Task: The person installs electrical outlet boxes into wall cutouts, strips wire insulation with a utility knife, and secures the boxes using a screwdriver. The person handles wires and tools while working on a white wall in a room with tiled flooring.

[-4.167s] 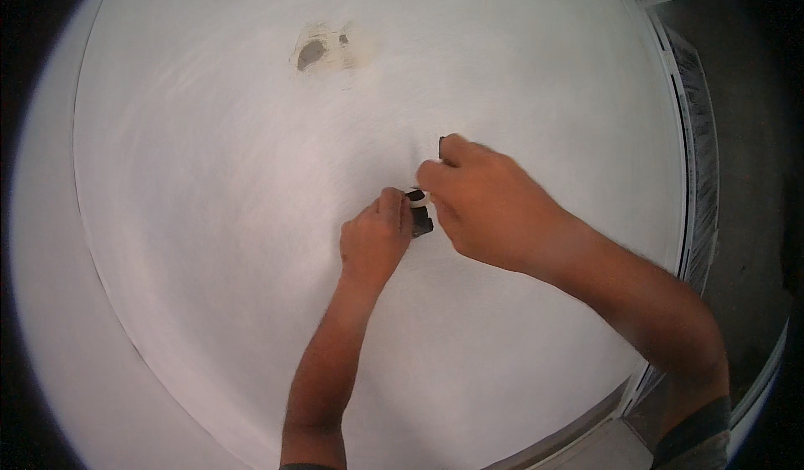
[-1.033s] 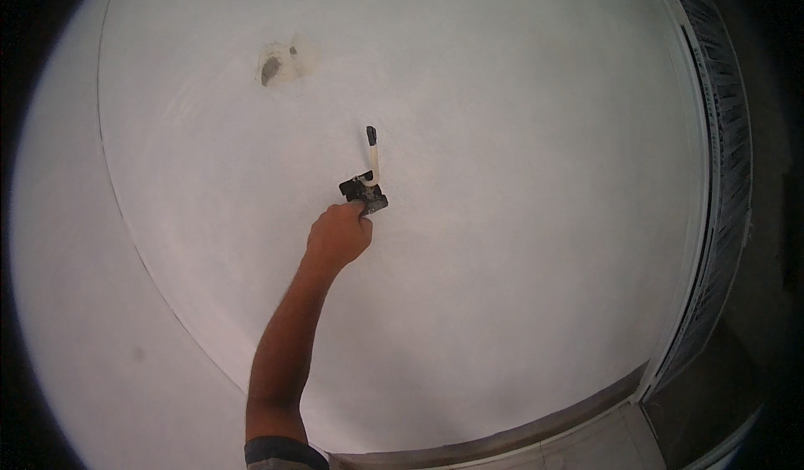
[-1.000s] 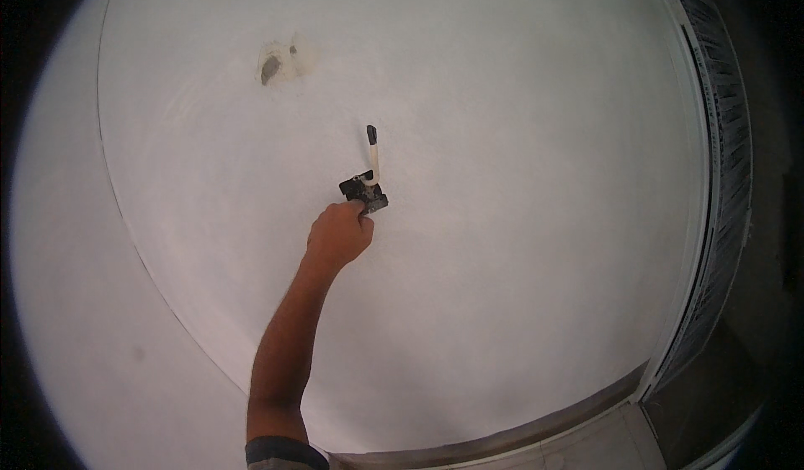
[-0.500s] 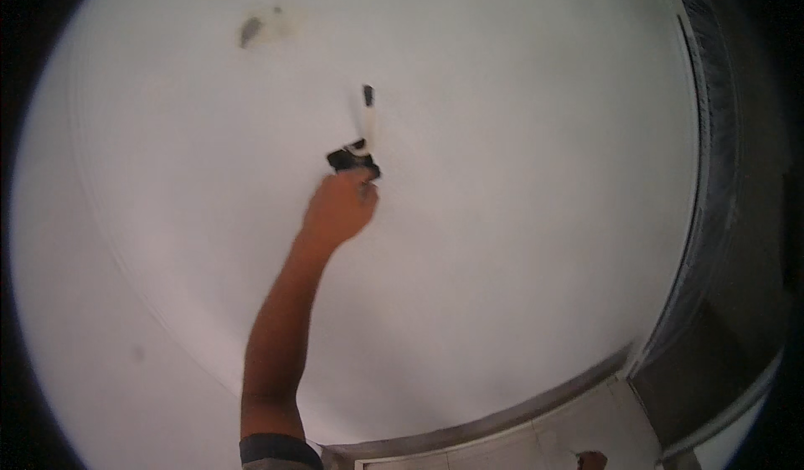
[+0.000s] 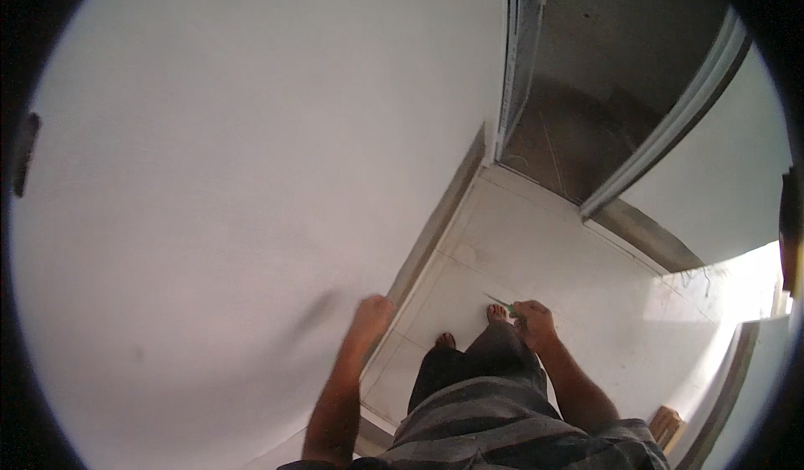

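My left hand (image 5: 369,314) hangs low beside the white wall (image 5: 234,177), blurred by motion. Whether anything is in it cannot be made out. My right hand (image 5: 534,324) is down by my hip, closed around a thin tool with a green handle (image 5: 501,302) whose tip points left over the floor. My bare feet (image 5: 496,312) stand on the pale floor tiles (image 5: 519,244), close to the grey skirting (image 5: 435,227) at the foot of the wall.
A small dark fitting (image 5: 25,156) sits on the wall at the far left. A metal door frame (image 5: 512,51) borders a dark opening (image 5: 603,76) at the top right. A wooden piece (image 5: 666,424) lies at the lower right.
The view has swung from the wall down to the floor. My left hand has come off the wall, where it held a dark object with a pale stick, and dropped low. My right hand is back in view.
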A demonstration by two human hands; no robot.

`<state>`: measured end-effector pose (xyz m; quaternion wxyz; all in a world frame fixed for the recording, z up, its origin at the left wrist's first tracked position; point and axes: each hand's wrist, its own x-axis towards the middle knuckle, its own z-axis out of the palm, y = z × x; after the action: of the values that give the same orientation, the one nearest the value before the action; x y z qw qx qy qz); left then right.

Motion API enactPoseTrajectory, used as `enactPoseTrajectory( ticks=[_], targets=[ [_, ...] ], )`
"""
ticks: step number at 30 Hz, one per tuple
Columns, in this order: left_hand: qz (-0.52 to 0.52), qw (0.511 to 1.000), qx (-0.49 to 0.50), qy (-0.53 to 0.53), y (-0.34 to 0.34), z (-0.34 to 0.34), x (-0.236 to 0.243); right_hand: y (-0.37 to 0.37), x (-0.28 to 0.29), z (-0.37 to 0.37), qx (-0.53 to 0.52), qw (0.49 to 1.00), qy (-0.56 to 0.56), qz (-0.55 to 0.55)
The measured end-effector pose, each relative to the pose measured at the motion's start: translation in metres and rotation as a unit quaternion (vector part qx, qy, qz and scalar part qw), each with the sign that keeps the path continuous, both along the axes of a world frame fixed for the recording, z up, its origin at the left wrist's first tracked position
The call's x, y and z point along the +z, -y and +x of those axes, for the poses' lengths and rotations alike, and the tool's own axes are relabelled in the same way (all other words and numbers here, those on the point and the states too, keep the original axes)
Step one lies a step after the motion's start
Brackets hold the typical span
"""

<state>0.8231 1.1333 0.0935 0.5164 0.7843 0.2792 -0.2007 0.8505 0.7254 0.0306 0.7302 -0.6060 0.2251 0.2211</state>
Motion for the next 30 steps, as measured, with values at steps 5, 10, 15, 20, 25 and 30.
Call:
enactPoseTrajectory(
  ticks=[5, 10, 15, 20, 25, 30],
  targets=[
    [-0.151, 0.976, -0.154, -0.031, 0.034, -0.098, -0.200, 0.058, -0.102, -0.117, 0.214, 0.894, 0.202, -0.338],
    [-0.211, 0.958, 0.076, -0.178, 0.071, -0.124, -0.299, 0.076, -0.159, -0.196, 0.402, 0.799, -0.040, -0.445],
    [0.042, 0.983, -0.178, 0.007, 0.061, -0.139, -0.470, 0.087, -0.221, -0.260, 0.251, 0.861, -0.189, -0.399],
    [0.077, 0.995, 0.042, -0.043, 0.044, -0.092, -0.665, 0.088, -0.288, -0.273, 0.332, 0.803, -0.111, -0.482],
    [-0.114, 0.965, 0.238, -0.005, 0.043, -0.015, -0.778, 0.078, -0.304, -0.247, 0.253, 0.778, 0.105, -0.565],
    [-0.105, 0.947, 0.300, -0.042, 0.045, 0.001, -0.863, 0.074, -0.274, -0.214, 0.231, 0.811, -0.051, -0.535]
  ],
)
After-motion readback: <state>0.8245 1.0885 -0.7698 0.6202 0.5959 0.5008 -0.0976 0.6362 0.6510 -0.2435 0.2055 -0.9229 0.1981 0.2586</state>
